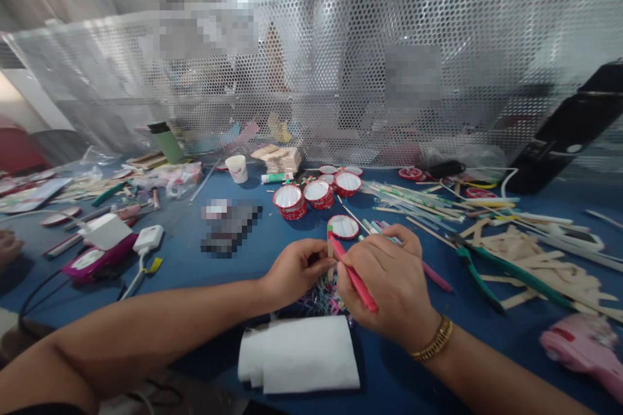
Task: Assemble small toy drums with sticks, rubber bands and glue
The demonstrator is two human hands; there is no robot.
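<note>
My left hand (pixel 300 269) pinches a narrow wooden craft stick (pixel 330 248) upright, with a green patch at its top end. In my right hand (pixel 392 288) is a pink-red marker (pixel 359 286), its tip slanting toward the stick; whether it touches is too small to tell. Just behind the stick lies a round red-rimmed lid with a white face (pixel 344 226). Under both hands is a heap of colourful shreds (pixel 316 298), partly hidden. A folded white cloth or paper (pixel 306 356) lies at the near edge. Beside my right hand rests a purple-pink pen (pixel 437 277).
Several red-rimmed round pieces (pixel 318 193) stand at the back centre. Green-handled pliers (pixel 511 269) and loose craft sticks (pixel 545 259) lie right, near a pink glue gun (pixel 577 343). A purple power strip (pixel 100 256) is left. A perforated metal screen (pixel 311 78) bounds the back.
</note>
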